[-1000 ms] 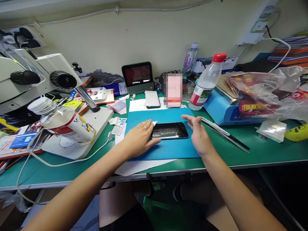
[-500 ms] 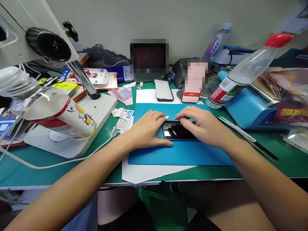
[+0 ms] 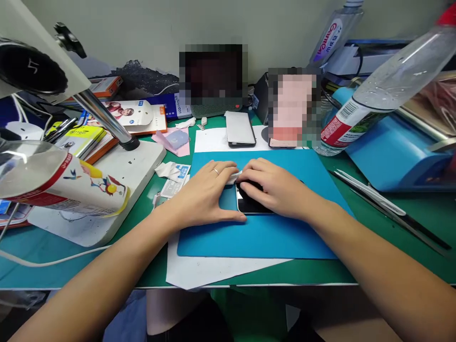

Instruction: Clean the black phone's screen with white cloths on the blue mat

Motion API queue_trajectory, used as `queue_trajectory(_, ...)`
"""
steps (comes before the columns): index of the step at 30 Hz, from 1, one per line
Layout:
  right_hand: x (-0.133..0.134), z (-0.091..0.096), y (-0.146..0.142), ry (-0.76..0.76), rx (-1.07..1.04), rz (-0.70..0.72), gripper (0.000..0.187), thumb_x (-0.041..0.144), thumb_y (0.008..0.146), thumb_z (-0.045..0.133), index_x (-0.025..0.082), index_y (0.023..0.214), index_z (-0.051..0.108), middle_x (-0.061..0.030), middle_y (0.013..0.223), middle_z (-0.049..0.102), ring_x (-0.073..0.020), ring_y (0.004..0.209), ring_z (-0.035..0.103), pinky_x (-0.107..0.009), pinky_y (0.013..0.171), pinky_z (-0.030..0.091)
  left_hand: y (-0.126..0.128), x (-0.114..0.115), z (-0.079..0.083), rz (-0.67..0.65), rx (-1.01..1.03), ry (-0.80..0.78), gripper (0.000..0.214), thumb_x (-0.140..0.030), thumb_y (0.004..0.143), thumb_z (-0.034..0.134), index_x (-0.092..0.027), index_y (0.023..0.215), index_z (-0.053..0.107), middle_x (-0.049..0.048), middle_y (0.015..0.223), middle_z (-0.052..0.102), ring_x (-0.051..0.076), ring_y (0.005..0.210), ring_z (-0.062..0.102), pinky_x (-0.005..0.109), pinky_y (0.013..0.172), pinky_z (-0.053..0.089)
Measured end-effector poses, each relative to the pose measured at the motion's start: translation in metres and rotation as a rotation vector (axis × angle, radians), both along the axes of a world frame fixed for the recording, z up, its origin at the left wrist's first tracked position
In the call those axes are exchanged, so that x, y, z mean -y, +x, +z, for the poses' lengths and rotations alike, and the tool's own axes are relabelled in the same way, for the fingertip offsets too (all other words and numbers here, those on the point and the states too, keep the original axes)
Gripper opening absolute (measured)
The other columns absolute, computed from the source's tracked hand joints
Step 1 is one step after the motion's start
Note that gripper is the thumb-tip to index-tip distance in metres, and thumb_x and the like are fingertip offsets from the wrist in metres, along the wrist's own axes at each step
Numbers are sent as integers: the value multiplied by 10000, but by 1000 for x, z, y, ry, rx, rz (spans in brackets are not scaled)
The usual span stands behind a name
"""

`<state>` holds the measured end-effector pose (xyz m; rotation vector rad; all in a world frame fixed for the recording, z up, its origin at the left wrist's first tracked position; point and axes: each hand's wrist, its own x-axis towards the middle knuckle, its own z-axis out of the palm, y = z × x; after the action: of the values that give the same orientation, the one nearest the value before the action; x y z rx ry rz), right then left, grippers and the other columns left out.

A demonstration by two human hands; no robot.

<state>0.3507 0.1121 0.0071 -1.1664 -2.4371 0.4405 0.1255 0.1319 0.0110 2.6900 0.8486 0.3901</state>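
Note:
A dark-screened phone (image 3: 249, 204) lies flat on the blue mat (image 3: 228, 242). My left hand (image 3: 206, 194) is at the phone's left end, thumb stretched out and apart from the fingers. A small white tissue-like piece (image 3: 234, 178) shows by its fingertips, partly covered. My right hand (image 3: 272, 187) rests over the phone, its fingers curled and drawn together near the white piece. What those fingers hold, if anything, is hidden. The hand covers the phone's right part.
A white stand base (image 3: 142, 166) and a tilted bottle (image 3: 71, 185) are at left. Tweezers (image 3: 388, 204) lie at right, by a blue holder (image 3: 402, 156) and a red-labelled bottle (image 3: 352, 118). Behind the mat are a pale flat phone-shaped piece (image 3: 240, 128) and a propped phone (image 3: 292, 109).
My right hand has moved left along the phone toward my left fingertips. More of the white piece shows between the hands. The camera view has shifted somewhat.

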Motion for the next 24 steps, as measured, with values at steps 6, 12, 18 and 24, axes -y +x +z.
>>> queue_trajectory(6, -1, -10, 0, 76, 11, -20, 251, 217, 1018, 422, 191, 1001, 670, -109, 1012, 647, -262, 977, 565, -404, 816, 492, 6, 4, -4, -20, 106, -44, 885, -600, 795, 760, -247, 1458, 292, 168, 1501, 426, 358, 1422, 408, 537, 1173, 384)
queue_trajectory(12, 1, -11, 0, 60, 23, -37, 249, 194, 1026, 407, 173, 1029, 655, -110, 1032, 643, -256, 975, 548, -389, 800, 488, 10, 7, -4, 38, 60, -98, 715, -567, 809, 739, -206, 1305, 371, 143, 1296, 484, 322, 1241, 472, 513, 1053, 480)
queue_trajectory(18, -2, -12, 0, 78, 19, -24, 286, 247, 1045, 375, 192, 1030, 656, -104, 1019, 637, -260, 976, 550, -399, 825, 483, 10, 10, 2, 67, 15, -24, 624, -534, 792, 720, -201, 1227, 420, 101, 1198, 520, 329, 1231, 455, 631, 1210, 242)
queue_trajectory(24, -10, -15, -2, 84, -5, 15, 276, 258, 1050, 358, 207, 1014, 627, -104, 996, 631, -260, 943, 542, -416, 832, 478, 5, 8, 1, 42, 42, -47, 626, -534, 804, 721, -204, 1247, 427, 95, 1221, 576, 305, 1259, 493, 592, 1276, 93)
